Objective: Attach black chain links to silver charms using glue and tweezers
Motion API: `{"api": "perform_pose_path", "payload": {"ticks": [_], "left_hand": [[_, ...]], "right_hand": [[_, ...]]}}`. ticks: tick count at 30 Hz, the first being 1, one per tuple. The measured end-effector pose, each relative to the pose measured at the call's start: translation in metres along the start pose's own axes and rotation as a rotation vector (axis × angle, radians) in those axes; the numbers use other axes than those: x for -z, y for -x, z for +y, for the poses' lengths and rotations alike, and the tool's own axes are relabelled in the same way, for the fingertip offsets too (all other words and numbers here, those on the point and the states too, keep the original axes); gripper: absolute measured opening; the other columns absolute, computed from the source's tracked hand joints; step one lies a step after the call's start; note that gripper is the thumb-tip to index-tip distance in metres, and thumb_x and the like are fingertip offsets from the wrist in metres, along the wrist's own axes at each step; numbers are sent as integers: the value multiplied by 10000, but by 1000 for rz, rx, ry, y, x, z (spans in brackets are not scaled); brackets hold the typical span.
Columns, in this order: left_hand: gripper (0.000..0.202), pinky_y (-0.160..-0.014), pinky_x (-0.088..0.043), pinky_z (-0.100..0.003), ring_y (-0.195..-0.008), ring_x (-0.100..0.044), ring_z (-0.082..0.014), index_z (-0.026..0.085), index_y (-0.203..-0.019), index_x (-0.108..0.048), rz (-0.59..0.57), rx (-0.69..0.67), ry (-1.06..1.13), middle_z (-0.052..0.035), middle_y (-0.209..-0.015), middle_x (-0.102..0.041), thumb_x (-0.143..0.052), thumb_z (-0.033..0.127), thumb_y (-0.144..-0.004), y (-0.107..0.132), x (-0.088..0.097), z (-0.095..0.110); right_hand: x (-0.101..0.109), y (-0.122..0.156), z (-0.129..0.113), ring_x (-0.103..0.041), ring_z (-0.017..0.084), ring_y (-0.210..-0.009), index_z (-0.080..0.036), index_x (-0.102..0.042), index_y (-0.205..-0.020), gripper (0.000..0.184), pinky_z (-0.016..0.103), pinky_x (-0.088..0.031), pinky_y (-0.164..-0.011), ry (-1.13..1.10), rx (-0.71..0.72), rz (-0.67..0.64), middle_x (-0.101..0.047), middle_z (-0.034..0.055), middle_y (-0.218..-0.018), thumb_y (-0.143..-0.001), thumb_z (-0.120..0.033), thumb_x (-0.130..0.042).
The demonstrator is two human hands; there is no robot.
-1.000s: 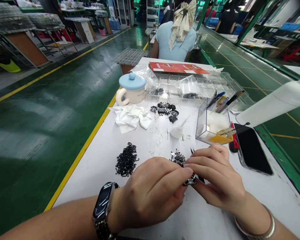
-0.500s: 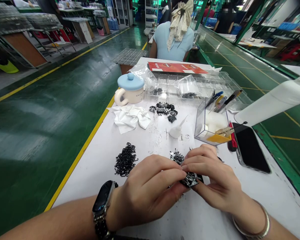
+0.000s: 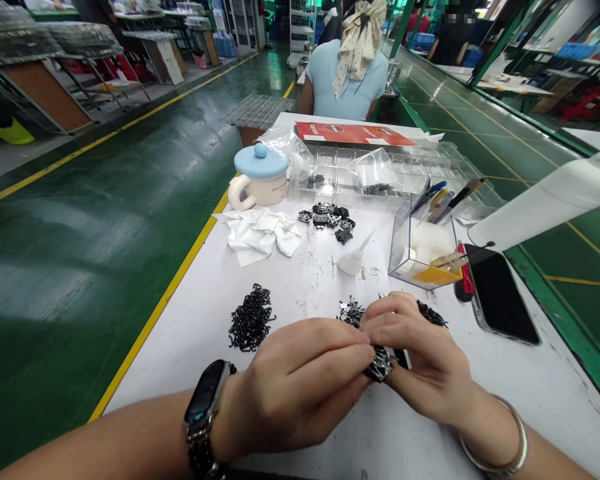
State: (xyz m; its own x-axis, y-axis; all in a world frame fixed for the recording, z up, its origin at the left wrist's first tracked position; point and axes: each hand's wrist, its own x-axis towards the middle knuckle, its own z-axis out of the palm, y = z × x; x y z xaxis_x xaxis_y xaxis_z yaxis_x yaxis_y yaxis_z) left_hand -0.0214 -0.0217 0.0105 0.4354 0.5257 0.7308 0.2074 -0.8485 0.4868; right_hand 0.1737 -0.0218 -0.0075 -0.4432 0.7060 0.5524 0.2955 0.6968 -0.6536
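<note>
Both of my hands meet over the front of the white table, around a small black-and-silver mechanical part (image 3: 380, 364). My left hand (image 3: 300, 387) pinches its left side, thumb below and fingers above. From the other side my right hand (image 3: 420, 353) grips it between thumb and fingertips, covering much of it. Just behind the fingers lies a heap of small silver metal pieces (image 3: 351, 311), partly hidden. A pile of black curved pieces (image 3: 253, 319) is to the left, and more small black pieces (image 3: 432, 313) show beyond my right hand.
Farther back lie several assembled black parts (image 3: 327, 217), a white dropper bottle (image 3: 351, 262) and crumpled tissue (image 3: 263, 233). A lidded mug (image 3: 263, 177) stands back left. On the right are a clear pen box (image 3: 423, 257), a phone (image 3: 503, 293) and a white tube (image 3: 545, 200). A person (image 3: 347, 73) sits ahead.
My right hand has shifted slightly left and down, uncovering more of the black pieces beyond it. The held part has tilted a little between my fingers.
</note>
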Motion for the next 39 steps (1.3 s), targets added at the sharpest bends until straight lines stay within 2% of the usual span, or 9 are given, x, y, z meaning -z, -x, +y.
{"api": "perform_pose_path", "payload": {"ticks": [6, 11, 16, 18, 20, 25, 31, 35, 39], "left_hand": [[208, -767, -603, -253, -844, -676, -164, 97, -971, -623, -54, 3, -62, -99, -866, -717, -599, 38, -774, -2, 4, 0], [195, -776, -598, -256, -843, -677, -167, 81, -948, -628, -72, -16, -87, -103, -851, -719, -619, 30, -760, -3, 3, -1], [190, -765, -595, -255, -838, -673, -157, 101, -949, -623, -73, -13, -105, -83, -847, -717, -608, 34, -772, 0, 0, -5], [185, -739, -598, -258, -819, -674, -159, 106, -951, -622, -65, 5, -124, -77, -843, -713, -611, 51, -774, 2, -1, -5], [164, -706, -595, -259, -787, -672, -158, 106, -936, -624, -65, 26, -150, -69, -821, -708, -610, 63, -779, 3, -1, -6], [127, -709, -573, -270, -762, -655, -163, 72, -883, -632, -63, 31, -187, -65, -755, -691, -615, 37, -762, 2, -4, -6], [68, -696, -558, -288, -748, -638, -166, 98, -841, -629, -74, 83, -224, -55, -759, -677, -605, 67, -784, 2, -5, -5], [68, -711, -551, -300, -769, -636, -176, 89, -858, -628, -97, 122, -219, -64, -777, -673, -585, 84, -806, 1, -3, -4], [106, -696, -545, -311, -768, -629, -184, 83, -896, -637, -142, 164, -189, -74, -797, -668, -566, 92, -818, 0, -2, -5]], "right_hand": [[1, 1, 3, -581, 204, -837, -206, -584, -929, 227, 403, -471, -715, 3, -68, -30, -650, 39, -824, -759, -59, -556], [3, -1, -1, -569, 209, -871, -208, -575, -929, 232, 420, -449, -759, 57, -71, -66, -661, 31, -830, -767, -45, -541], [23, -3, -5, -563, 242, -955, -202, -559, -1074, 333, 443, -420, -824, 248, -81, -169, -656, 55, -956, -757, -120, -616], [32, -4, -5, -569, 249, -952, -187, -545, -1121, 400, 436, -442, -816, 207, -54, -133, -640, 75, -993, -739, -160, -663], [36, -4, -5, -580, 238, -929, -181, -557, -1098, 381, 416, -467, -798, 141, -9, -108, -631, 76, -987, -736, -150, -670], [26, -6, -5, -583, 200, -878, -190, -560, -1060, 295, 369, -482, -743, 122, -25, -201, -625, 63, -944, -780, -130, -629], [15, -5, -4, -578, 184, -834, -178, -564, -997, 244, 363, -468, -703, 100, -29, -151, -613, 56, -898, -783, -66, -592], [12, -3, -3, -574, 182, -838, -189, -566, -994, 243, 360, -478, -706, 52, -86, -141, -605, 53, -896, -786, -67, -588], [7, 0, -2, -583, 180, -854, -195, -568, -989, 262, 350, -490, -728, -34, -146, -67, -612, 46, -888, -778, -42, -597]]}}
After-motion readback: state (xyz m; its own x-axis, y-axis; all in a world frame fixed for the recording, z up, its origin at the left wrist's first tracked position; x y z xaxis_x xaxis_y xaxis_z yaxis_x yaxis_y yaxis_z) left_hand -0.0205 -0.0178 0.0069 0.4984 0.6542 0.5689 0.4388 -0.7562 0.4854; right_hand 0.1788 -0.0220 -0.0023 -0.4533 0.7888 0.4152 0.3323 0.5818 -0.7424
